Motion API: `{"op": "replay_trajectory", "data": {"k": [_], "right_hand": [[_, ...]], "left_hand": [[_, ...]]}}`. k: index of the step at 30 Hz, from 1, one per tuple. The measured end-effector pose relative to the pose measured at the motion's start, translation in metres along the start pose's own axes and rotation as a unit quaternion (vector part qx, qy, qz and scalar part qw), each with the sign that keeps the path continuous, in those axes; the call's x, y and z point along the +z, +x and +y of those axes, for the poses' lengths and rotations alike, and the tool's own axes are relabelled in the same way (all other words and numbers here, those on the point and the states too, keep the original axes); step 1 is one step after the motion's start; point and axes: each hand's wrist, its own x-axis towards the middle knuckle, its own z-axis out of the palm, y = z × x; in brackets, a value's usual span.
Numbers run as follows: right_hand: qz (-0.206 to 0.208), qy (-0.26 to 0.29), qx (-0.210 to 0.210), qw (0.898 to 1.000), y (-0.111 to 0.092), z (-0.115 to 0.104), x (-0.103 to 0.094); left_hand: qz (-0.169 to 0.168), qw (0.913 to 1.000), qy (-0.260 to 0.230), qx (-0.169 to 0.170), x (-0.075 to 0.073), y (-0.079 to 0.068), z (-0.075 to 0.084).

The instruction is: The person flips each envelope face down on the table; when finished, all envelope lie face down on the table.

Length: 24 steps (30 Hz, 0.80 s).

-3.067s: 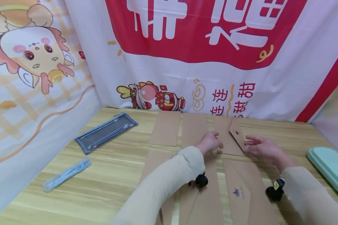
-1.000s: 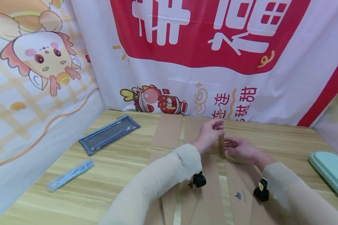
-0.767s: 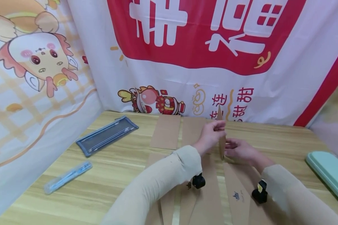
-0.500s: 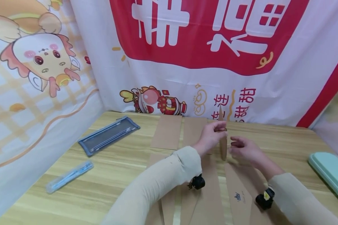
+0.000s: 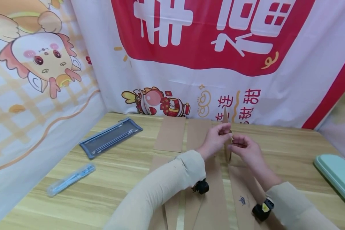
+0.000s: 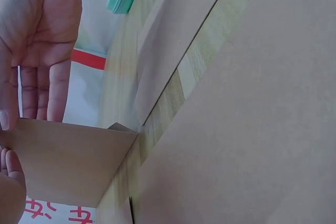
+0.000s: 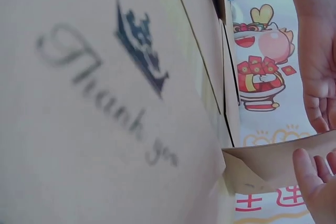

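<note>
A brown kraft envelope (image 5: 226, 150) stands on edge near the back of the table. My left hand (image 5: 215, 139) grips it from the left, thumb and fingers at its upper part. Close against its other side, my right hand (image 5: 248, 151) pinches at the envelope with bent fingers and thumb; a tiny pale spot shows between the fingertips. In the right wrist view a folded flap (image 7: 247, 171) shows on the envelope, beside my right thumb (image 7: 303, 163). Nearer me lies a flat envelope (image 5: 242, 198) printed with a crown and, in the right wrist view, "Thank you".
Two envelopes lie flat at the back, one at left (image 5: 169, 134) and another (image 5: 198, 132) beside it. Several more lie in front, partly under my left sleeve. A blue-edged mesh pouch (image 5: 112, 137) and a clear case (image 5: 72, 180) with blue contents are left; a mint case (image 5: 337, 175) is right.
The envelope lay flat with its flap raised; now my left hand holds it upright on edge. My right hand drew away from it about half a second ago and is back against it.
</note>
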Motion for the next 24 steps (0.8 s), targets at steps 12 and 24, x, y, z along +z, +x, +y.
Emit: {"op": "replay_trajectory", "data": {"k": [12, 24], "right_hand": [[0.081, -0.011, -0.008, 0.997, -0.004, 0.003, 0.009], [0.246, -0.097, -0.05, 0.963, -0.006, 0.0, 0.017]], "left_hand": [[0.001, 0.9998, -0.016, -0.012, -0.002, -0.003, 0.001], [-0.005, 0.9925, -0.121, -0.016, 0.007, -0.002, -0.005]]}}
